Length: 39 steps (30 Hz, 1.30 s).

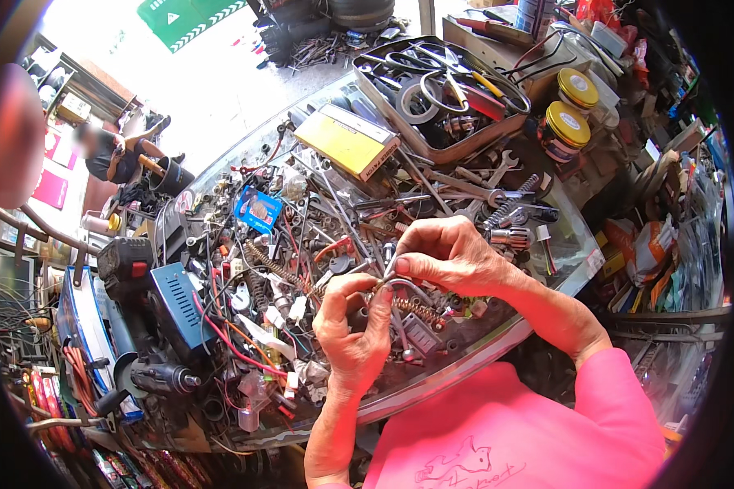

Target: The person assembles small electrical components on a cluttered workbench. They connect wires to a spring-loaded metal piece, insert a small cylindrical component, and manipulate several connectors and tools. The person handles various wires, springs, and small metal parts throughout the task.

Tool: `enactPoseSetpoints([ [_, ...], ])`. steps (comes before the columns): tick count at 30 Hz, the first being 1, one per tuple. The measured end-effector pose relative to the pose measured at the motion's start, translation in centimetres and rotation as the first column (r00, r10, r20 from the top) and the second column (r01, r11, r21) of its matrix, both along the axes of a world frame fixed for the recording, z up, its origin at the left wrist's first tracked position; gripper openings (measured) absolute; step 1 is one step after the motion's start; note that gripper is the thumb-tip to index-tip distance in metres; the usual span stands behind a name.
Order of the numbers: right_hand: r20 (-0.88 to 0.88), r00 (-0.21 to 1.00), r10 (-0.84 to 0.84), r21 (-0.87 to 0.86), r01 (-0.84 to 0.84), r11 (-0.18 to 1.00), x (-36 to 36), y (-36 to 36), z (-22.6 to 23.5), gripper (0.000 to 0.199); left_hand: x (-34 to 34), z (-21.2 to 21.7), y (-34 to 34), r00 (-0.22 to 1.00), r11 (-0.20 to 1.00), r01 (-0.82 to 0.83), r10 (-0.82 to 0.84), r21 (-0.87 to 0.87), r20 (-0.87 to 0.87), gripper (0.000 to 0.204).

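My left hand (352, 334) and my right hand (457, 257) meet over the cluttered bench, their fingertips almost touching. Between them is a small thin grey piece (390, 267), pinched by thumb and forefinger on both sides; its kind is too small to make out. Directly below lie coil springs (416, 310), a small dark grey box-shaped part (421, 336) and loose metal bits. A blue packet (257, 209) lies beyond my left hand. Past my right hand are a spanner (504, 169) and a chrome socket-like part (511, 237).
A yellow box (347, 140) lies at the far side before a metal tray (457, 151) of tools and cables. Two yellow-lidded jars (568, 124) stand right. At left are a blue metal-cased device (179, 308) and a power drill (163, 376). A person (110, 155) sits far left.
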State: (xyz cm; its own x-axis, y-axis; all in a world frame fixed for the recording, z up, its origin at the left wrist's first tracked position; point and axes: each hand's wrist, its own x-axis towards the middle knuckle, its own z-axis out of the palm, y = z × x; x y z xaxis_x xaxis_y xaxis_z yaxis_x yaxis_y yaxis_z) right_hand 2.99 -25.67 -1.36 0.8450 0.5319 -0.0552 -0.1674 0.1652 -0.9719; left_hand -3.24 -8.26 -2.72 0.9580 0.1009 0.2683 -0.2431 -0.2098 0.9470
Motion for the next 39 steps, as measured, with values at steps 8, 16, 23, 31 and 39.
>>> enactPoseSetpoints([
  [8, 0.02, 0.999, -0.047, 0.008, 0.047, 0.999, -0.2, 0.3, -0.7, 0.019, 0.0, -0.1, -0.3, 0.998, 0.998, -0.036, 0.033, -0.05, -0.062, 0.019],
  [16, 0.087, 0.993, -0.081, -0.039, 0.084, 0.996, -0.5, 0.8, -0.8, 0.016, 0.1, -0.5, 0.0, 0.999, 0.993, -0.019, 0.014, -0.113, -0.046, 0.019],
  [23, 0.118, 0.985, -0.126, -0.034, 0.131, 0.991, -1.1, 1.0, -0.9, 0.018, 0.2, -0.4, 0.2, 0.991, 0.956, 0.009, -0.049, -0.294, -0.128, 0.02],
  [31, 0.194, 0.967, -0.167, -0.063, 0.182, 0.981, -1.0, 0.8, -0.8, 0.019, 0.1, -0.5, -0.1, 0.991, 0.964, 0.013, -0.047, -0.265, -0.125, 0.015],
  [39, 0.163, 0.967, -0.194, -0.007, 0.198, 0.98, -1.0, 0.9, -0.7, 0.018, 0.3, -0.5, -0.3, 0.995, 0.988, -0.076, 0.067, -0.136, -0.074, 0.011],
])
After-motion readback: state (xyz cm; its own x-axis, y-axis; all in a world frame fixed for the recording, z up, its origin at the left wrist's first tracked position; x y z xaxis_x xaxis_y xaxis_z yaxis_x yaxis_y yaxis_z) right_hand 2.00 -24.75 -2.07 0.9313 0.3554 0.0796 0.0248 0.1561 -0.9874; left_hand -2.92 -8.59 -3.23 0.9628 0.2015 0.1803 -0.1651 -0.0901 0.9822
